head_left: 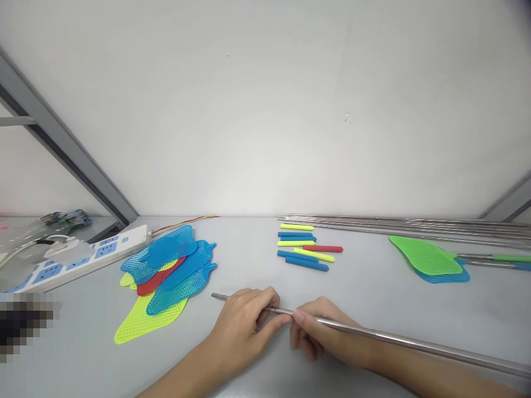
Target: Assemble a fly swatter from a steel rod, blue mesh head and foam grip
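Observation:
A long telescopic metal rod point(415, 341) runs from the middle of the table out past the right edge, thinner toward its left end. My left hand point(249, 318) is closed around the thin part, and the rod's tip sticks out to its left. Close beside it, my right hand point(321, 334) pinches the rod between thumb and fingers, the thicker part lying over the wrist. Behind my hands lie several coloured handle sleeves, among them a red sleeve point(327, 249) and a blue sleeve point(307, 264). Left of my left hand is a pile of fly swatter heads point(182, 290).
A green fly swatter point(431, 257) lies over a blue one at right. Several metal rods point(394, 224) lie along the wall. A white power strip point(83, 262) with a plugged-in adapter is at left, and coloured wires point(182, 222) run behind it. Metal frame posts point(70, 138) flank the table.

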The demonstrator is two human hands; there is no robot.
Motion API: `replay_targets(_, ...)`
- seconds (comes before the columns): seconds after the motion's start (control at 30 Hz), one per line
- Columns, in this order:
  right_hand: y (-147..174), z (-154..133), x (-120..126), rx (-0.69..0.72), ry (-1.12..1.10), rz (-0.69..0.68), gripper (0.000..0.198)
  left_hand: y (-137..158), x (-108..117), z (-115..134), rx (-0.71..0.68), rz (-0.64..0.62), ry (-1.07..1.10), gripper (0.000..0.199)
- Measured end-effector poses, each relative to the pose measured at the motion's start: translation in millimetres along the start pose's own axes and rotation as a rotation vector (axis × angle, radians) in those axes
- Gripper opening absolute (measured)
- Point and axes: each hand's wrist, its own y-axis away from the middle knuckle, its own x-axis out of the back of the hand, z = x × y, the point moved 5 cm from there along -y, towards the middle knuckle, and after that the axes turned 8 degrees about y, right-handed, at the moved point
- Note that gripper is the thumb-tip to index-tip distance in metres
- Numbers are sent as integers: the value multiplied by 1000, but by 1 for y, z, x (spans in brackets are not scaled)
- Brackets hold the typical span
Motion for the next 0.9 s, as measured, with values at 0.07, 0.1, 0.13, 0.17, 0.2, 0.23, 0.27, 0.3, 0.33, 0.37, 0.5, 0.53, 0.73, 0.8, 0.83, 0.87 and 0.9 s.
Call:
replay_targets(0.07,0,0,0,2,-4,5,50,-1,1,0,6,0,11,28)
replay_targets(0.1,0,0,0,3,-5,6,50,-1,1,1,7,0,15,27)
replay_targets(0.13,0,0,0,4,-6,8,50,-1,1,1,5,-2,20,27)
replay_targets(0.17,0,0,0,4,-6,9,50,-1,1,1,-1,-3,22,27)
replay_targets(0.2,0,0,0,3,-8,8,50,-1,1,1,-11,-5,22,27)
replay_targets(0.23,0,0,0,3,-9,6,50,-1,1,2,-21,-6,22,27)
replay_targets(0.27,0,1,0,2,-12,4,49,-1,1,2,-34,-5,21,27)
replay_targets(0.3,0,1,1,1,-15,2,49,-1,1,1,-35,-12,23,27)
replay_targets(0.33,0,1,0,-1,-16,-1,48,-1,1,1,-35,-7,24,26)
replay_targets(0.37,0,1,1,-2,-16,-2,48,-1,1,1,-30,-9,25,26)
replay_targets(0.5,0,1,0,-9,-18,3,48,-1,0,0,9,-28,32,26)
replay_targets(0.53,0,1,0,-11,-20,5,47,0,0,1,18,-32,35,26)
replay_targets(0.73,0,2,1,-13,-37,40,46,-1,4,1,41,45,22,28)
replay_targets(0.8,0,2,2,-11,-45,48,46,-3,8,-1,69,100,-34,32)
replay_targets(0.83,-1,2,2,-8,-48,52,46,-3,10,-2,88,126,-64,35)
replay_targets(0.87,-1,2,2,-7,-50,55,45,-3,11,-4,107,148,-88,37)
replay_targets(0.9,-1,2,2,-7,-52,54,45,-3,13,-5,123,165,-104,39)
